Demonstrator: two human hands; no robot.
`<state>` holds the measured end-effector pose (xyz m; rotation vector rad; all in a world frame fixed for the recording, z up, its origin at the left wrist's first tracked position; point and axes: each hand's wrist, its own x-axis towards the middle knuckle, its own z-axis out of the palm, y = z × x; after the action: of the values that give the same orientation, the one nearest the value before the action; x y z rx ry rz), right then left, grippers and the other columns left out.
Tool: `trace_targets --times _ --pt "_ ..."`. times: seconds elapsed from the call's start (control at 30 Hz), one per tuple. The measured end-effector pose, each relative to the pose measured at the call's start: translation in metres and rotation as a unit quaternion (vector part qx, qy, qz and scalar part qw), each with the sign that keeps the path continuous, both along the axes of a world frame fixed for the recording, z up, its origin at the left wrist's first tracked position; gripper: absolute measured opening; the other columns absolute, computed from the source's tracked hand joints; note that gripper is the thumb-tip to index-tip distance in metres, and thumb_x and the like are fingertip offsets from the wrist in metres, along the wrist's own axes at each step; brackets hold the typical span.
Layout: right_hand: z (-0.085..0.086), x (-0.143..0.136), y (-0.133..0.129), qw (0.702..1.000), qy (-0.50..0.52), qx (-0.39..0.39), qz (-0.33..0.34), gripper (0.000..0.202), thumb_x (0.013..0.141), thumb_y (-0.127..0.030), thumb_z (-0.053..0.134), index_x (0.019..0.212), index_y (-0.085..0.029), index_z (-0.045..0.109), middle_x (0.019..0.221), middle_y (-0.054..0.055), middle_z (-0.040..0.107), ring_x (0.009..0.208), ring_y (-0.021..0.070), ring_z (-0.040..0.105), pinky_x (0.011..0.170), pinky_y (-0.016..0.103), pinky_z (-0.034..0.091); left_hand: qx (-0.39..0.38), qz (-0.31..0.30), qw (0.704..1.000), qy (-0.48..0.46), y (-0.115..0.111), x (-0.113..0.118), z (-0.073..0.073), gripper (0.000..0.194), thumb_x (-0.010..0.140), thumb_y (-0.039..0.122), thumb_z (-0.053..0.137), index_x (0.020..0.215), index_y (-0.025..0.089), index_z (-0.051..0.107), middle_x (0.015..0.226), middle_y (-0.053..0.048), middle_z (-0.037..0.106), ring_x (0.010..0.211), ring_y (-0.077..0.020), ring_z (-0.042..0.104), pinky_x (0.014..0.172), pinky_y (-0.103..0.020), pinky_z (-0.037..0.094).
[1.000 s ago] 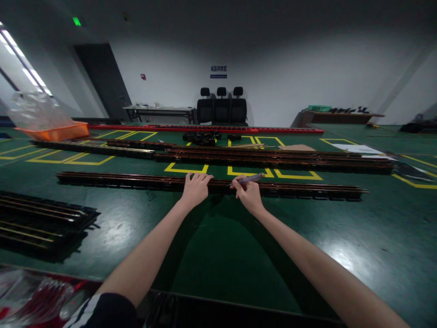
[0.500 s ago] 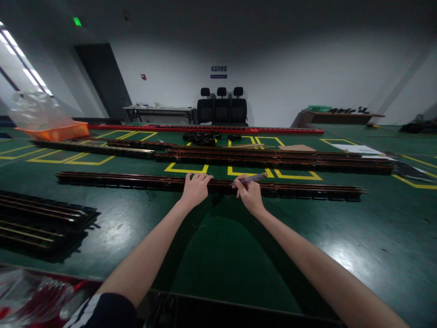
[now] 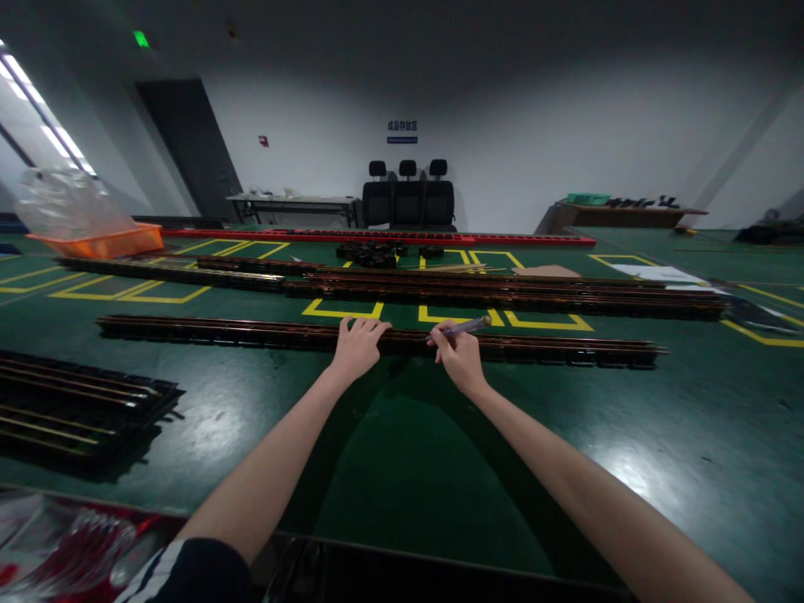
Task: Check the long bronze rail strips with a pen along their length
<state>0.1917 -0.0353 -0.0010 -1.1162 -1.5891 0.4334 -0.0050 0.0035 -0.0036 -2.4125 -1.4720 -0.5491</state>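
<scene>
A long dark rail assembly (image 3: 207, 328) with copper-coloured strips lies crosswise on the green table in front of me. My left hand (image 3: 357, 347) is closed over its near middle, the thumb side to the right and the fingertips over the far edge. Just to the right, my right hand (image 3: 460, 356) grips a screwdriver (image 3: 468, 326) with a translucent handle. Its handle end points up and right, and its thin tip is down at the rail between the two hands. What the tip touches is too small to tell.
More long rails (image 3: 502, 293) lie behind, parallel to this one. A stack of shorter rails (image 3: 81, 410) is at the left. An orange basket (image 3: 104, 241) holding clear plastic bags stands back left. Dark parts (image 3: 370, 253) and a brown sheet (image 3: 546, 271) lie farther back.
The rail under my hands has slid slightly to the left, my left hand shifting a little with it. My right hand and the screwdriver have stayed nearly in place.
</scene>
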Motion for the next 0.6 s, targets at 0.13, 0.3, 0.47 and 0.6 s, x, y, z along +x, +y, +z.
trace_targets --times 0.13,0.3,0.47,0.6 --pt "0.0002 -0.0001 -0.0003 1.0 0.011 -0.001 0.005 0.025 0.088 -0.038 0.046 0.075 -0.019 0.054 0.067 0.004 0.065 0.045 0.0129 0.056 0.044 0.024 0.044 0.004 0.0 1.0 0.0 0.0003 -0.0002 -0.0007 0.049 0.078 0.004 0.036 0.118 0.023 0.057 0.116 -0.007 0.064 0.111 -0.0237 0.053 0.102 -0.05 0.025" --pt "-0.0001 0.0002 0.0013 1.0 -0.003 -0.003 0.016 0.024 0.087 -0.037 0.047 0.074 -0.018 0.053 0.067 0.004 0.065 0.044 0.0124 0.055 0.045 0.025 0.045 -0.001 0.001 1.0 -0.003 -0.0004 -0.0001 0.0 0.047 0.079 0.006 0.036 0.117 0.023 0.058 0.117 -0.007 0.064 0.111 -0.0239 0.053 0.102 -0.05 0.025" --pt "0.0 0.0001 0.0019 1.0 0.005 -0.008 0.026 0.022 0.086 -0.036 0.047 0.074 -0.018 0.053 0.067 0.004 0.065 0.044 0.012 0.055 0.044 0.024 0.045 0.0 0.003 1.0 -0.001 -0.0001 -0.0004 -0.0008 0.048 0.079 0.005 0.036 0.118 0.023 0.057 0.116 -0.007 0.064 0.111 -0.0236 0.053 0.102 -0.049 0.026" --pt "-0.0008 0.0001 0.0026 1.0 0.009 -0.017 0.023 0.02 0.085 -0.033 0.048 0.074 -0.018 0.053 0.066 0.004 0.064 0.042 0.0115 0.054 0.045 0.024 0.045 -0.008 -0.002 1.0 0.003 0.0004 -0.0014 -0.0018 0.048 0.079 0.004 0.036 0.119 0.021 0.056 0.117 -0.007 0.063 0.11 -0.0237 0.054 0.1 -0.047 0.03"
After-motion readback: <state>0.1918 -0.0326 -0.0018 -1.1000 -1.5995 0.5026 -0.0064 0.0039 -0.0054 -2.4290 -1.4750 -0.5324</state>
